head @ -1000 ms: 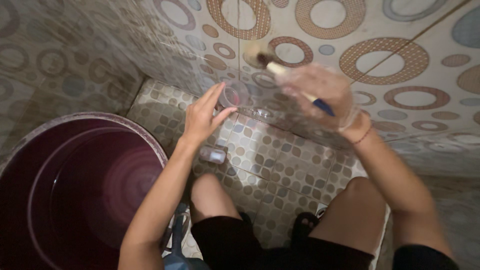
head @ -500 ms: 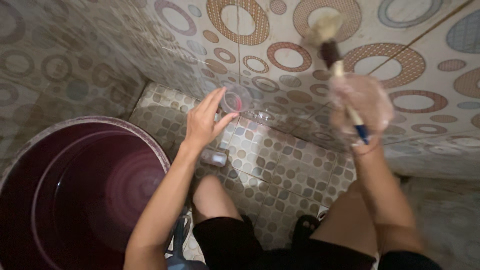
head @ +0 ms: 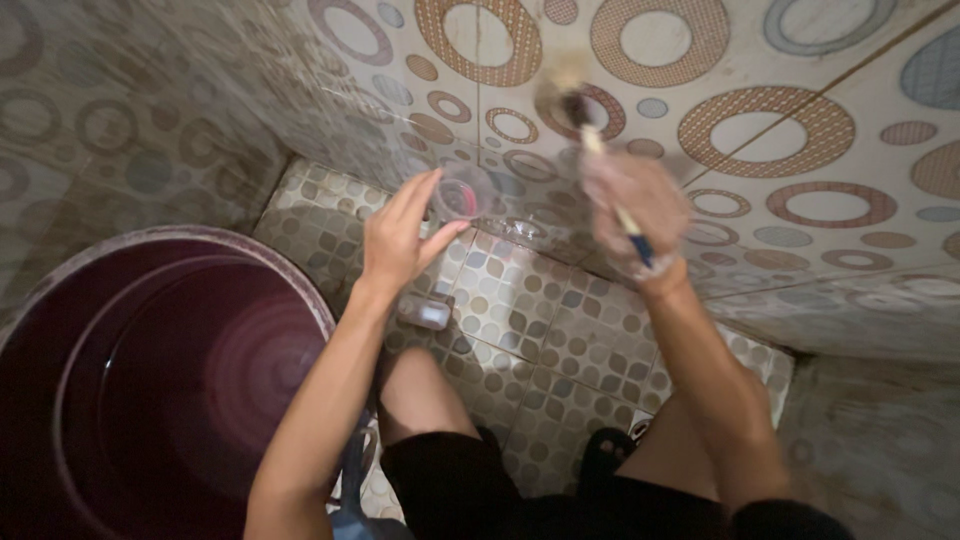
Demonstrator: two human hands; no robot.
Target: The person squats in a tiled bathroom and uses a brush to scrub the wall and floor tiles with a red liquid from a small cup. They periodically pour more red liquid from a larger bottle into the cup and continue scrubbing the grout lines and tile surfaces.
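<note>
My right hand [head: 632, 212], in a thin clear plastic glove, grips a paintbrush [head: 590, 130] with a pale handle and blue end. Its bristles press against the wall tile [head: 760, 120] patterned with brown rings. The hand and brush are motion-blurred. My left hand [head: 400, 238] reaches toward the floor corner, fingers spread and touching a small clear plastic cup [head: 460, 193] that stands at the base of the wall. My bare knees show below both arms.
A large dark maroon bucket [head: 150, 370] holding water fills the lower left. A small clear container [head: 425, 312] lies on the mosaic floor tiles [head: 540, 340] beside my left wrist. A clear lid-like piece [head: 525, 232] rests near the wall base.
My right hand swept the brush across the wall, up to the right and then back left to the ringed tile above the cup. My left hand stayed at the cup.
</note>
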